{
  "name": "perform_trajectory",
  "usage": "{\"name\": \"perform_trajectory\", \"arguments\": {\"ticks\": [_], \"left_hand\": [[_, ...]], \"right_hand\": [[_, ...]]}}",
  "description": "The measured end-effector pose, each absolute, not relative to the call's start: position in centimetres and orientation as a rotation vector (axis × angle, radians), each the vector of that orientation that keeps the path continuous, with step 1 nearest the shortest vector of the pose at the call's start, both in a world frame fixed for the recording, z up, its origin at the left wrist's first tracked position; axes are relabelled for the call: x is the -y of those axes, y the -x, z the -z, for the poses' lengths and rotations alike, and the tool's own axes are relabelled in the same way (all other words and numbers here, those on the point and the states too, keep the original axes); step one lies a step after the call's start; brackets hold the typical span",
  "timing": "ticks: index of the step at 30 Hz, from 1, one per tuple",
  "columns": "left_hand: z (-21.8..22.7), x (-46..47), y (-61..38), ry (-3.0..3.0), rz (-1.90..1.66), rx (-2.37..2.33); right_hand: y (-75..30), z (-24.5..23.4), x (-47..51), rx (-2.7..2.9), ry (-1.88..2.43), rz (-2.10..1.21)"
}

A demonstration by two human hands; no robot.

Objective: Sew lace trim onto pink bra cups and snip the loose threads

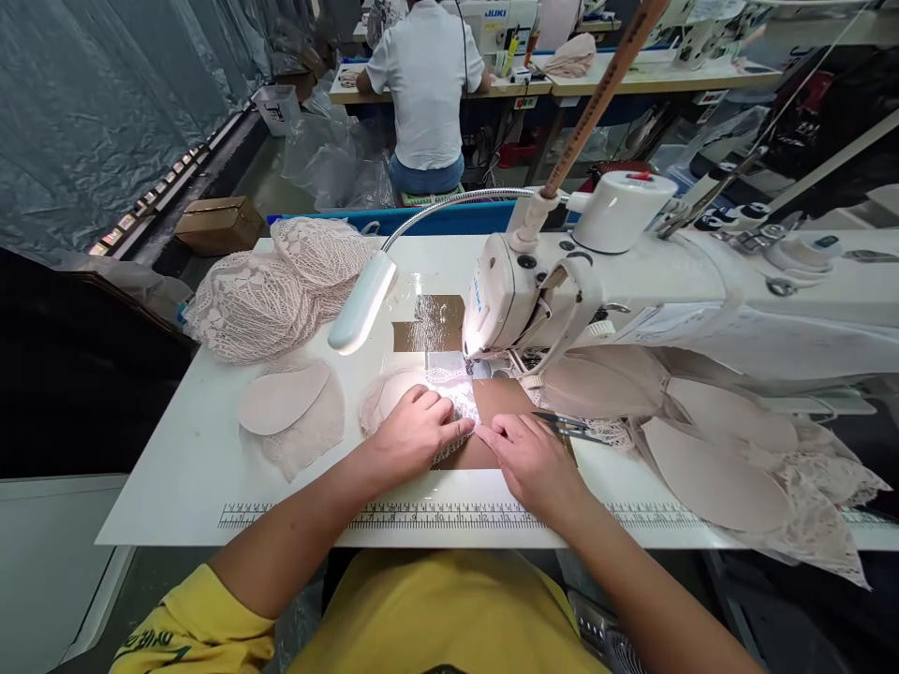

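Note:
On the sewing machine's bed, a beige lace bra cup piece [460,401] lies lit up under the needle area. My left hand [416,432] presses on it from the left, thumb and forefinger closed on the lace edge. From the right, my right hand [532,461] meets it with thumb and forefinger pinched at the same edge. Dark thread snips [570,426] show just past my right knuckles; whether that hand holds them I cannot tell. The sewing machine head [495,300] stands directly beyond the fingers. Its needle tip is too small to make out.
Stacked lace cups [257,304] sit at the back left, a loose cup piece [291,407] nearer. Joined cups [716,463] spread out to the right. A lamp [363,301] hangs over the table [281,520], which has a printed ruler. Another person [427,89] sits ahead.

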State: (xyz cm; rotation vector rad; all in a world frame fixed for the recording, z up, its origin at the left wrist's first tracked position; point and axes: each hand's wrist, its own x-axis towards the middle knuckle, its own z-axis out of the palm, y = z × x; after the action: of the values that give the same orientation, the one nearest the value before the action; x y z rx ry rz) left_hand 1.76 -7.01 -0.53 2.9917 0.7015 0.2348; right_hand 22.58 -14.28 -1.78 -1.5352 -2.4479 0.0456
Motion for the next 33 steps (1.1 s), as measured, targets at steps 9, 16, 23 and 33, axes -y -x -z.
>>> {"name": "perform_trajectory", "arguments": {"ticks": [9, 16, 23, 33], "left_hand": [[0.8, 7.2, -2.0, -3.01, -0.22, -0.717], [0.9, 7.1, -2.0, -2.983, -0.284, -0.693], [0.8, 6.8, -2.2, -2.963, -0.256, -0.731], [1.6, 6.2, -2.4, -2.997, -0.261, -0.694]], "right_hand": [[-23.5, 1.9, 14.1, 2.353, 1.426, -0.176], [-23.2, 2.0, 13.6, 2.361, 1.481, -0.125], [-22.7, 2.0, 13.7, 2.42, 1.507, -0.055], [-22.8, 1.9, 13.3, 2.435, 1.512, -0.077]]}}
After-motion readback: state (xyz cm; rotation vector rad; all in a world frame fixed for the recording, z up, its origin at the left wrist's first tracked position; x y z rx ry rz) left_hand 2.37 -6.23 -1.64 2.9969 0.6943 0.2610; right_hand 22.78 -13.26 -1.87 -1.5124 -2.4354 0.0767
